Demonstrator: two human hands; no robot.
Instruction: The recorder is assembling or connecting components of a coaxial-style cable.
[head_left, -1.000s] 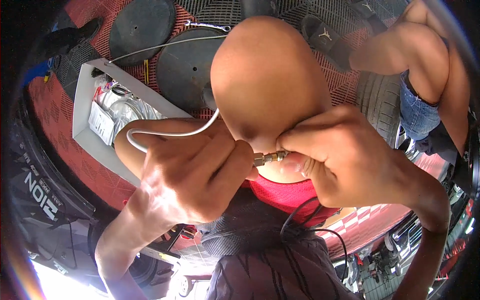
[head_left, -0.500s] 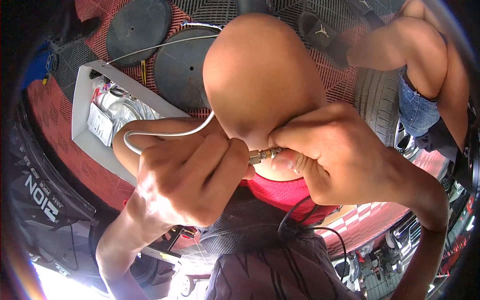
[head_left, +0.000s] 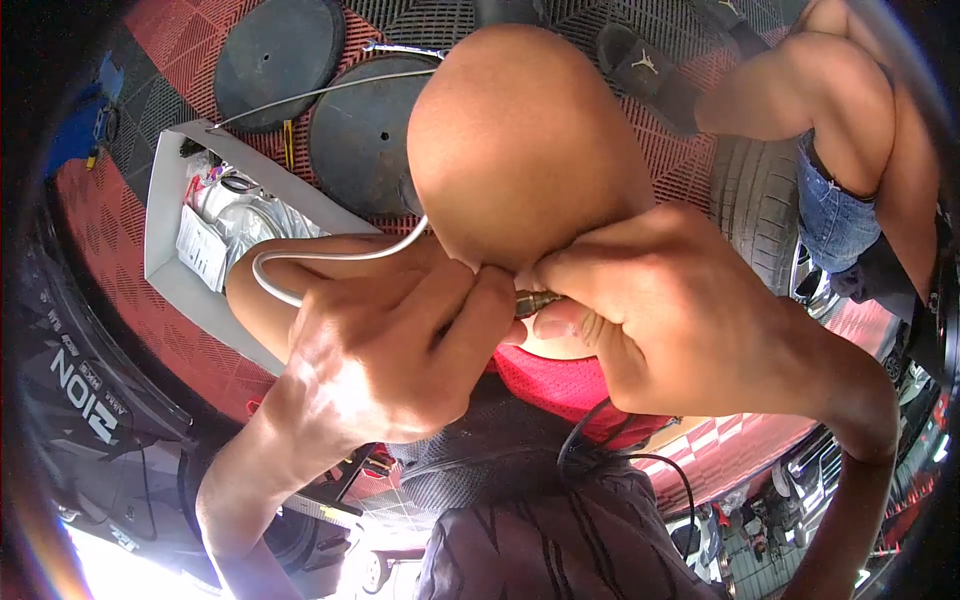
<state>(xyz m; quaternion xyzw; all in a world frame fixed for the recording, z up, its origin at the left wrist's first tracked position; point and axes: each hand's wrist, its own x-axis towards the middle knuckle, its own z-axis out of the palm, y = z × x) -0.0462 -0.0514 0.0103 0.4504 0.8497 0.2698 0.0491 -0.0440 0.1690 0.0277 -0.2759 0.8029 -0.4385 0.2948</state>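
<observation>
since a second ago my hands barely shift — left hand [head_left: 385, 345] pinches the white cable [head_left: 300, 255], right hand [head_left: 665, 305] pinches the brass fitting [head_left: 535, 300], almost mated.

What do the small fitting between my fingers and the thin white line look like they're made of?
Small ribbed fitting: likely brass, judging by its yellowish metallic glint. Thin white line: probably plastic-sheathed cable or tubing, smooth, matte, bending in a loose loop. Both hands pinch them.
</observation>
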